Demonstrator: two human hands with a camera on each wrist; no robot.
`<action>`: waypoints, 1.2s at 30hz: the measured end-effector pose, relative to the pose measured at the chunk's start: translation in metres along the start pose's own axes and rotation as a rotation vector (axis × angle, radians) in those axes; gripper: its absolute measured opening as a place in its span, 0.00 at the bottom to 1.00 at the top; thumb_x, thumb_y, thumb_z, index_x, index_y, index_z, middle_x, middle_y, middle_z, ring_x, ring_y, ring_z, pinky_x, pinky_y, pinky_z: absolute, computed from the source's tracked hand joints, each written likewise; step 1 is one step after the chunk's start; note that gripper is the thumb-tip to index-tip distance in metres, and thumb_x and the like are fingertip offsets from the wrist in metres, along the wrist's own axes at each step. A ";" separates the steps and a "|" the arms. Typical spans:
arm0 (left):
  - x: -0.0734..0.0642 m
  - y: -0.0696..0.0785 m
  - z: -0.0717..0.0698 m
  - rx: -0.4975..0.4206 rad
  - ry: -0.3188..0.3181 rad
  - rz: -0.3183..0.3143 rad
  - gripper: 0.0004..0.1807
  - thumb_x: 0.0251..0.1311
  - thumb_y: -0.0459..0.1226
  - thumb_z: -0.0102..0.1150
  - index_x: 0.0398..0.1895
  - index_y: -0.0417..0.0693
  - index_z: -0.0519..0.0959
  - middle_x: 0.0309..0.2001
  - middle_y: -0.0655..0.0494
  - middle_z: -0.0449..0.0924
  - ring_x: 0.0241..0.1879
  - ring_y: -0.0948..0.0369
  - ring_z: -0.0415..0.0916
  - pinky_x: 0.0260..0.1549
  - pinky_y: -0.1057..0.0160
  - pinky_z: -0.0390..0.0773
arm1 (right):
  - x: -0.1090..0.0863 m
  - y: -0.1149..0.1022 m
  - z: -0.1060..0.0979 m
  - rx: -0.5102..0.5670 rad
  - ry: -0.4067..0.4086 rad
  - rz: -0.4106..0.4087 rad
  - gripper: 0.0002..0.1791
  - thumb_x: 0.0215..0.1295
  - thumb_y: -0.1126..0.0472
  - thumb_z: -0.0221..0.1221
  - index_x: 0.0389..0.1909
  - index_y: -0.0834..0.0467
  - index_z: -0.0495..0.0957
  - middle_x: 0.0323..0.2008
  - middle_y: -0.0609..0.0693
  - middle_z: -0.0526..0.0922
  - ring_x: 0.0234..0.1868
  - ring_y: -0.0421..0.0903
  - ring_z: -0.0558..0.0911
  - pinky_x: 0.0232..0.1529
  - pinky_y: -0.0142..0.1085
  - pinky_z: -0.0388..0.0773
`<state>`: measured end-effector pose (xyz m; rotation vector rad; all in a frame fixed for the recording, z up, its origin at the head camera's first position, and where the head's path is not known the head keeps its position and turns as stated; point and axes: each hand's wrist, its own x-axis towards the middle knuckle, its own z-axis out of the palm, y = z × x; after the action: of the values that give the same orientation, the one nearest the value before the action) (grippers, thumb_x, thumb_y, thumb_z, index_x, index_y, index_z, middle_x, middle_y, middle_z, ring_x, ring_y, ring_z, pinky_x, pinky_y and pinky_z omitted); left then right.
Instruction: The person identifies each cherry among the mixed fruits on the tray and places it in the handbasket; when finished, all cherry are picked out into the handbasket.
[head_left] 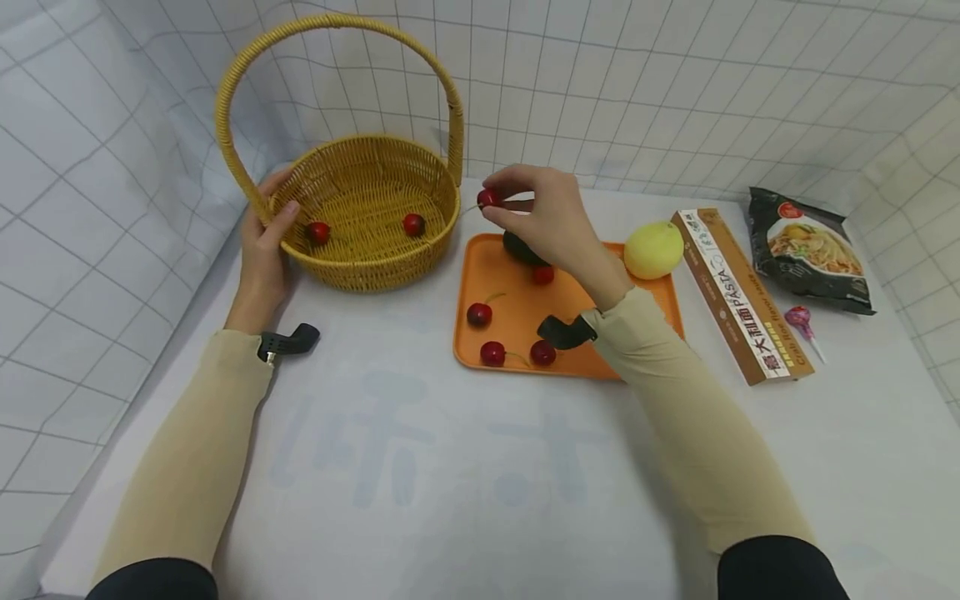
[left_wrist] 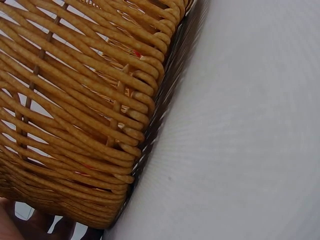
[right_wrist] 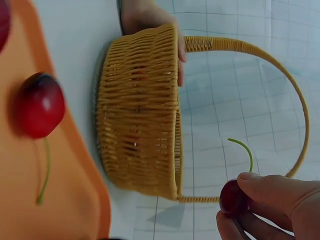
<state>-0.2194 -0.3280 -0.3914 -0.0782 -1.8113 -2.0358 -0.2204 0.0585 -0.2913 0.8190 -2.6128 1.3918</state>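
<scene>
A yellow wicker basket (head_left: 367, 271) with a tall arched handle stands on the table, two cherries (head_left: 413, 224) inside it. At its left side my left hand (head_left: 262, 250) grips the rim, thumb over the edge and fingers on the outer wall. My right hand (head_left: 543, 212) pinches a dark red cherry (right_wrist: 233, 198) between thumb and fingers, its green stem sticking out. That hand is raised between the basket and the orange tray (head_left: 467, 333). On the tray lie several more cherries (head_left: 479, 314), a dark green item (head_left: 519, 247) partly hidden by my hand, and a yellow round fruit (head_left: 654, 250).
Right of the tray lies a long brown pasta box (head_left: 742, 296). Beyond it are a black noodle packet (head_left: 810, 250) and a wrapped lollipop (head_left: 804, 321). A white gridded curtain (head_left: 645, 92) closes off the back and both sides of the white table (head_left: 450, 500).
</scene>
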 end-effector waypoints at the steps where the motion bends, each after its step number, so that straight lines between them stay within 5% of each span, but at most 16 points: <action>1: -0.001 0.000 -0.001 0.002 0.000 -0.001 0.30 0.67 0.43 0.62 0.73 0.51 0.76 0.73 0.50 0.72 0.73 0.52 0.63 0.70 0.63 0.58 | 0.005 -0.003 0.004 0.006 -0.008 -0.006 0.18 0.70 0.63 0.68 0.58 0.62 0.84 0.53 0.54 0.88 0.53 0.46 0.89 0.54 0.32 0.83; 12: 0.001 -0.001 -0.001 -0.004 -0.007 -0.002 0.29 0.68 0.42 0.62 0.73 0.54 0.76 0.73 0.49 0.72 0.72 0.52 0.64 0.69 0.64 0.58 | 0.041 -0.010 0.041 0.035 -0.014 0.009 0.15 0.71 0.64 0.67 0.56 0.63 0.84 0.51 0.54 0.89 0.54 0.44 0.86 0.53 0.30 0.83; 26: 0.002 -0.004 -0.001 -0.026 0.002 0.012 0.29 0.67 0.41 0.63 0.73 0.52 0.76 0.73 0.48 0.72 0.72 0.52 0.65 0.69 0.65 0.59 | 0.072 -0.015 0.076 -0.071 -0.025 0.156 0.17 0.77 0.55 0.63 0.58 0.61 0.83 0.54 0.52 0.88 0.54 0.44 0.85 0.56 0.31 0.78; 30: 0.001 -0.005 0.000 -0.024 0.004 -0.001 0.30 0.67 0.42 0.63 0.72 0.53 0.76 0.73 0.48 0.72 0.72 0.53 0.65 0.69 0.64 0.59 | 0.071 -0.015 0.076 -0.076 -0.022 0.180 0.18 0.80 0.56 0.57 0.62 0.62 0.81 0.55 0.54 0.87 0.56 0.46 0.84 0.58 0.33 0.77; 36: -0.001 -0.002 -0.002 0.018 0.008 -0.010 0.30 0.66 0.44 0.62 0.73 0.56 0.76 0.73 0.49 0.72 0.73 0.52 0.64 0.71 0.61 0.56 | 0.050 -0.013 0.066 -0.008 0.008 0.096 0.17 0.80 0.60 0.57 0.64 0.61 0.80 0.57 0.54 0.87 0.58 0.46 0.85 0.59 0.31 0.79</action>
<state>-0.2190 -0.3297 -0.3943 -0.0557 -1.8284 -2.0237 -0.2445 -0.0201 -0.3053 0.6941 -2.6825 1.4036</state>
